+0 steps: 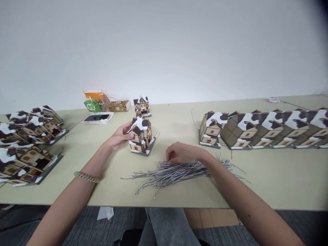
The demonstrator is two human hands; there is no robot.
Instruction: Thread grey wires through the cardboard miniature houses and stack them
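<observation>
Two bare hands over the desk [282,181]. Left hand [120,136] closed in a grip on the roof of a small model house [141,136], standing upright mid-desk. Right hand [180,153] curled down onto a pile of grey wires [176,172] just in front of the house, fingers pinching at the strands. Row of like houses [263,130] at right; more stacked [25,143] at left. Phone [98,118] farther back.

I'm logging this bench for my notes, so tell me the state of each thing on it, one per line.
Left hand: gripping the snowy-roofed brown model house, upright.
Right hand: curled, resting on the loose grey wire bundle.
Row of matching houses: tipped over, overlapping.
White smartphone: flat, screen up.
Small far house: upright.
</observation>
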